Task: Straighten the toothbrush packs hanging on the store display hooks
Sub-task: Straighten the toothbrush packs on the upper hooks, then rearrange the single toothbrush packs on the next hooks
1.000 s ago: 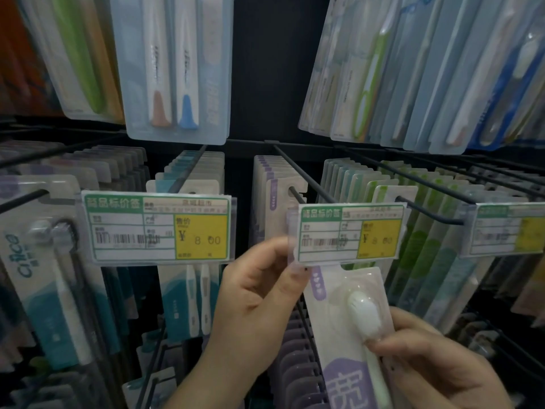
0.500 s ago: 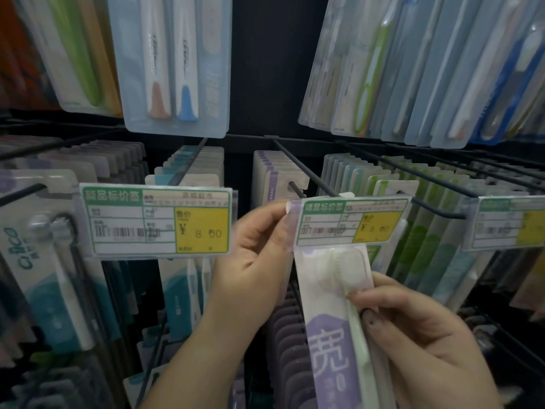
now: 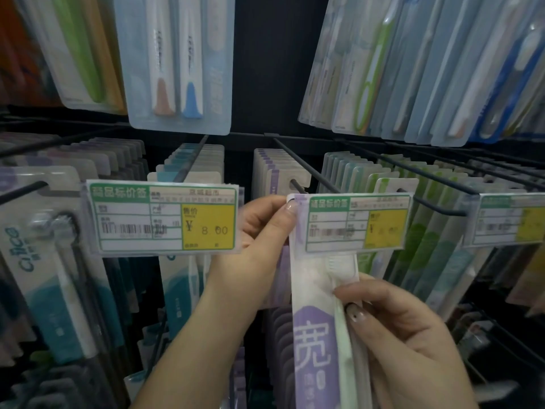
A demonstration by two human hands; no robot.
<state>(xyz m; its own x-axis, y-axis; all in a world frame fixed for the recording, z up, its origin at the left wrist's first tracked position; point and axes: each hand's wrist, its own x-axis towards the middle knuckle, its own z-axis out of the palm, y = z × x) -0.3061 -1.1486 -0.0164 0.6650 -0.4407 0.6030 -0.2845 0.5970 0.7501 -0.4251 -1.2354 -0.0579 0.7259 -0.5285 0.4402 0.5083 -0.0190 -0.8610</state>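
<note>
A white and purple toothbrush pack (image 3: 317, 317) is held upright in front of the middle hook (image 3: 298, 185), its top edge tucked behind that hook's price tag (image 3: 356, 221). My left hand (image 3: 259, 240) pinches the pack's top left corner beside the tag. My right hand (image 3: 404, 338) grips the pack's right edge lower down, thumb on its front. More purple packs (image 3: 274, 175) hang further back on the same hook.
Rows of toothbrush packs hang on black wire hooks on both sides, green ones (image 3: 392, 190) right and teal ones (image 3: 188, 160) left. A big price tag (image 3: 165, 215) fronts the left hook. Larger packs (image 3: 177, 63) hang from the row above.
Both hands have lifted the purple pack upward. Its top now sits behind the middle price tag, and the brush head that showed below the tag is mostly hidden.
</note>
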